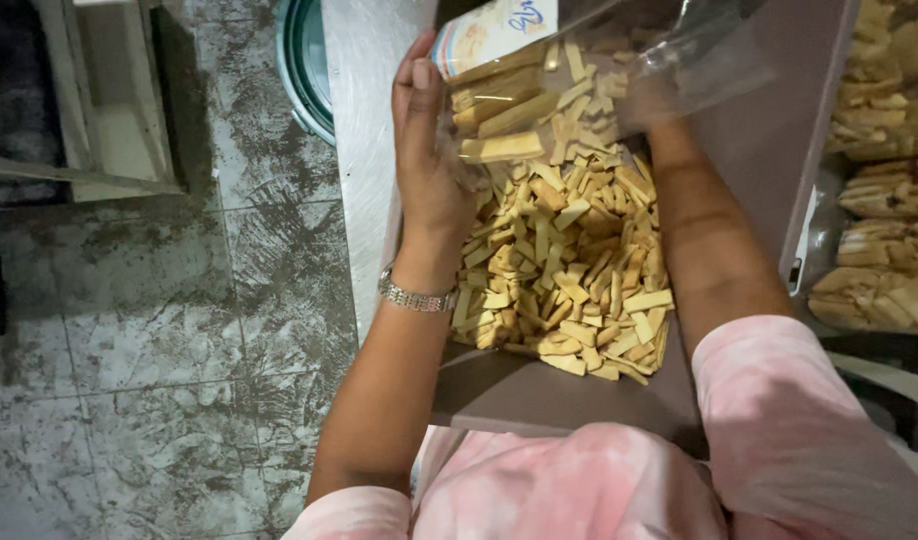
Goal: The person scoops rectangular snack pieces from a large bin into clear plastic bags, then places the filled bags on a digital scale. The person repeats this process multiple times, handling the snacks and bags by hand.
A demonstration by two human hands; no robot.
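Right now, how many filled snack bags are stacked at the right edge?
4 visible: top bag, second, third, bottom, one below another at right. More may be hidden past the frame edge.

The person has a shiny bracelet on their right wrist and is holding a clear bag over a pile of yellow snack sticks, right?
Not quite. In the head view the silver bracelet is on the left wrist, below the left hand, not the right. The rest holds: the clear bag is held over the pile of yellow snack sticks.
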